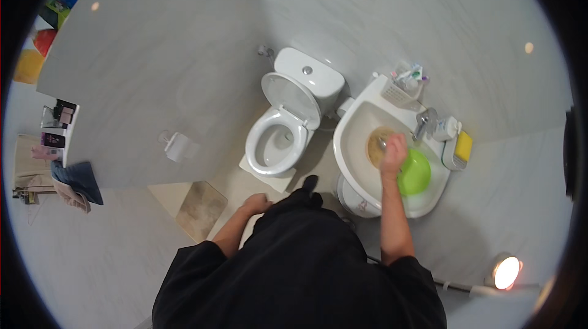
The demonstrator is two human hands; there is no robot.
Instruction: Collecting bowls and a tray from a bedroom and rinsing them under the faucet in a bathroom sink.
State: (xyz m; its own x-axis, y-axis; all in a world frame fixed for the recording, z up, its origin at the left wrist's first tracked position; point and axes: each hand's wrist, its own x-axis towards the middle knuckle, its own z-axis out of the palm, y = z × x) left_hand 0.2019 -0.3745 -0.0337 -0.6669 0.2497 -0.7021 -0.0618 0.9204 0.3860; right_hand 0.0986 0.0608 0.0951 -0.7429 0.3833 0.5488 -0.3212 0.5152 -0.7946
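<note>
Over the white washbasin (340, 145), my right hand (394, 152) grips what looks like a metal spoon or ladle (382, 142). Its rounded end is in or just above a round patch of light brown, grainy-looking contents (376, 157) in the basin; I cannot make out the rim of any vessel around it. Beside my wrist, a bright green bowl (417, 174) rests in the basin, partly covered by my forearm. My left hand (257, 203) hangs near my left hip with fingers curled, and whether anything is in it cannot be told.
Left of the basin stands a toilet (253, 152) with its lid raised. Around the faucet (426, 122) are a white basket (399, 93) of toiletries, a white bottle (444, 129) and a yellow sponge (463, 146). A lit lamp (506, 272) is at lower right. A lidded bin (356, 201) stands under the basin.
</note>
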